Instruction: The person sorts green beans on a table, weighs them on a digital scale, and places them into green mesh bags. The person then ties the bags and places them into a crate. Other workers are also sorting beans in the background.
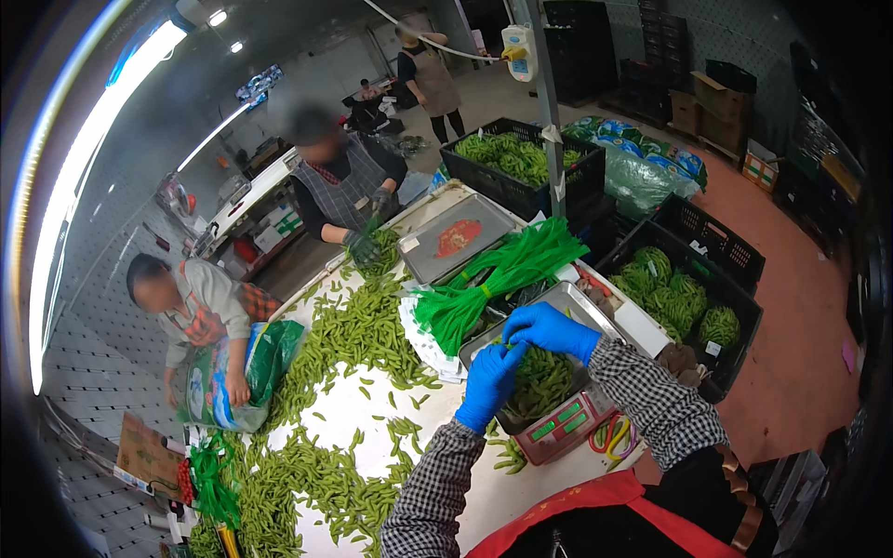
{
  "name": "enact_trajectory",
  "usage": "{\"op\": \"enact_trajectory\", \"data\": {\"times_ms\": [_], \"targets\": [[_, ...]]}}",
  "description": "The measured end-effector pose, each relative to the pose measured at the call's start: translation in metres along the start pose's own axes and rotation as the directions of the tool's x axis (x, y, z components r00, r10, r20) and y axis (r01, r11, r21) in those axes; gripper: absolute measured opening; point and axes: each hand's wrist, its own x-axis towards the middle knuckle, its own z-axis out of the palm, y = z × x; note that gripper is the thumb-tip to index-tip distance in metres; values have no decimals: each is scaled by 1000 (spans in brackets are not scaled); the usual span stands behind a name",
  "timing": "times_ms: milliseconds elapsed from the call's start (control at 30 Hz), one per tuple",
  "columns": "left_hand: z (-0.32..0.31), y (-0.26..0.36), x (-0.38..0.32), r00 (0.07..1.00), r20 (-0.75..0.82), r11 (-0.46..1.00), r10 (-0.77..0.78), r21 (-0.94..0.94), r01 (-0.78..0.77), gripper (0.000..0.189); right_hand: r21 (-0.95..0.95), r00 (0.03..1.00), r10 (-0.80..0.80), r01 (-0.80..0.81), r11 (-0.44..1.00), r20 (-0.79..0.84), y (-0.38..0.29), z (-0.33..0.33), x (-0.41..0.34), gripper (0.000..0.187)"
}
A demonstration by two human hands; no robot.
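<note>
Both my hands wear blue gloves and meet at the top of a green mesh bag of pea or bean pods. My left hand pinches the bag's upper end from the left. My right hand has its fingers at the same spot, touching the left fingertips. The bag rests in a metal tray on a red digital scale with a lit display. A bundle of green mesh bags with white tags lies just beyond the tray.
Loose green pods cover much of the white table. A second metal tray lies farther off. Black crates with filled bags stand at the right, beside a metal post. Two co-workers stand across the table; scissors hang near the scale.
</note>
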Motion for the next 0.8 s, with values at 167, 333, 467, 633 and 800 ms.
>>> {"op": "enact_trajectory", "data": {"times_ms": [167, 333, 467, 633, 800], "targets": [[-8, 1, 11, 999, 42, 999, -7, 53, 5, 32, 69, 999, -16, 14, 998, 35, 7, 2, 7, 17], [-18, 24, 18, 957, 35, 948, -287, 152, 279, 11, 39, 860, -13, 38, 999, -511, -12, 22, -11, 20], [-17, 32, 18, 815, 67, 815, -576, -30, 579, 12, -49, 857, -86, 70, 996, -508, -19, 47, -45, 18], [-14, 14, 14, 548, 412, 346, -728, -469, 812, 14, -80, 847, -105, 75, 994, -521, 4, 64, -55, 21], [-33, 7, 16, 494, 675, -40, -549, -611, 791, 12, -199, 876, -185, 105, 974, -445, 5, 58, -59, 24]]}}
